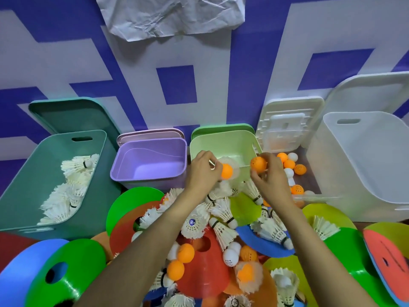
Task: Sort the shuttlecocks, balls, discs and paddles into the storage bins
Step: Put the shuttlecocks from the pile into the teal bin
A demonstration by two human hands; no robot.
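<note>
Risk: the dimpled orange ball (258, 164) may slip and fall into the green bin (221, 145) or back into the pile (221, 218), not among the balls.
Cause: it is held only at the tips, up over the wall between the green bin and the clear bin (321, 197); a smooth, light ball will bounce and roll if it is let go short.
Second risk: the second orange ball (227, 171) seems caught in a white shuttlecock skirt (232, 162), though that spot is blurred; dropped together, one of them lands in the wrong bin.
Right hand (271, 180): its fingers pinch the dimpled orange ball.
Left hand (204, 171): its fingers are curled and grip the second orange ball at the tips, over the near edge of the green bin.
Look of the balls: small, round, bright orange; the right one shows rows of tiny holes or dots.
Clear bin: just beside the right hand, already holding orange and white balls.
Pile: shuttlecocks, balls and coloured discs lie mixed under both forearms.
</note>
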